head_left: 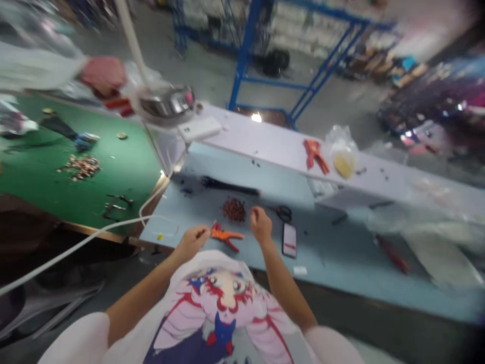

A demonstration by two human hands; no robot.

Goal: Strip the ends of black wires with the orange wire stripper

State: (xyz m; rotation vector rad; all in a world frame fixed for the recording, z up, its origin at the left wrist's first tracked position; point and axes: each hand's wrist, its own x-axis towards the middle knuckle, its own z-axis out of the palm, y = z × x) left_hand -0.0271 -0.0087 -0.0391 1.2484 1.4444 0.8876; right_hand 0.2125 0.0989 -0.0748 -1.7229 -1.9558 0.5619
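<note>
My left hand [193,239] is closed, its fingertips pinched beside the head of orange-handled pliers [227,235] lying on the pale blue worktop [261,263]. Whatever may be between those fingers is too small to tell. My right hand [261,223], also closed with fingers curled in a pinch, is just right of a pile of small reddish-brown pieces [234,209]; what it holds cannot be made out. Behind the pile lies a bundle of dark cables or wires [230,186]. Black-handled scissors [284,213] and a phone with a lit screen [289,240] sit right of my right hand.
A raised white shelf [273,134] runs along the back, bearing another orange tool [316,155], a bag with something yellow [344,161] and a white box [200,129]. A white cable [94,232] crosses at left, by a green table [125,177]. Plastic bags [439,247] lie at right.
</note>
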